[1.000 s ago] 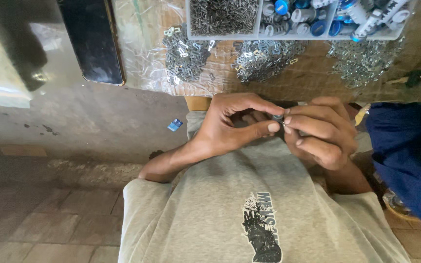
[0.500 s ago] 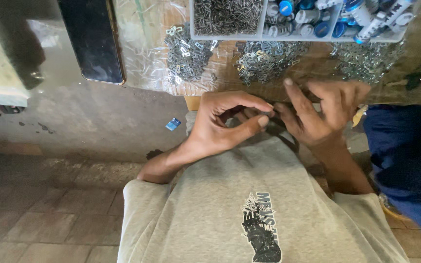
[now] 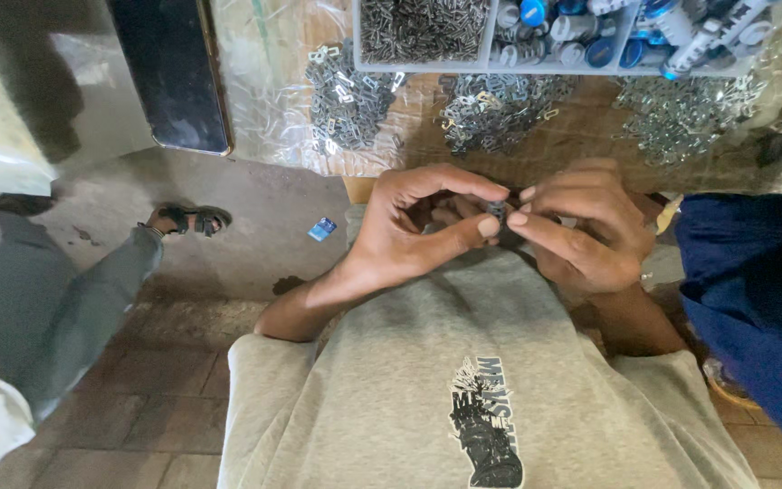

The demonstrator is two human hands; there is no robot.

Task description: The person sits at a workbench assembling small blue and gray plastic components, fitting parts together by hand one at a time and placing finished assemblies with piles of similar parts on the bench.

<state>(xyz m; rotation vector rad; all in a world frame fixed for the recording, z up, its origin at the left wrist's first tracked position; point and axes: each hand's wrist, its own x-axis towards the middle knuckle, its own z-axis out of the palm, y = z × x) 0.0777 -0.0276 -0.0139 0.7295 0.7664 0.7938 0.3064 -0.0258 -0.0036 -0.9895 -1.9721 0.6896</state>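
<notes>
Closing together again since half a second ago, the left hand (image 3: 409, 240) and right hand (image 3: 581, 231) pinch one small dark metal piece (image 3: 497, 212) between their fingertips, so fitting resumes. At twelve o'clock, the grey plastic tray (image 3: 491, 65) holds small metal bits and blue-capped tubes.

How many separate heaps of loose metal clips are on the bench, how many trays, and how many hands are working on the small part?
Heaps of loose metal clips: 3, the left heap, middle heap and right heap
Compartment tray: 1
Hands on the small dark part: 2, the left hand and right hand
Total: 6
</notes>
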